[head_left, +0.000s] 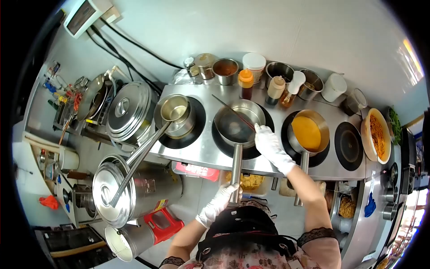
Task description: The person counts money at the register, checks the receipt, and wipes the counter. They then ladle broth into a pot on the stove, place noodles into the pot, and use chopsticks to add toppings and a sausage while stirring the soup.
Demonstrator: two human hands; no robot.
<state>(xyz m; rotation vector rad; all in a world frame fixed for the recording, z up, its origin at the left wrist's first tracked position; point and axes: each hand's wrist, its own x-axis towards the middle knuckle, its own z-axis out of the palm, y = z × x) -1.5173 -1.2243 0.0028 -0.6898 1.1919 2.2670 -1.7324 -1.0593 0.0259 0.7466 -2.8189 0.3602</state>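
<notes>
My left hand (219,202), in a white glove, is closed around the end of a steel saucepan's long handle (237,166). That saucepan (246,107) sits on the middle-left burner, and its bottom looks dark and wet. My right hand (272,148), also gloved, grips dark chopsticks (234,110) at the pan's right rim, their tips reaching over its far left edge. To the right stands a second saucepan (326,121) with thick orange liquid (306,133). On the left burner a ladle (174,109) rests across a pot (182,128).
Along the wall stand sauce bottles (246,85), a white tub (254,65) and several steel containers (225,71). A bowl of shredded orange food (376,136) is at the far right. Large lidded pots (130,110) and a red stool (163,225) are on the left.
</notes>
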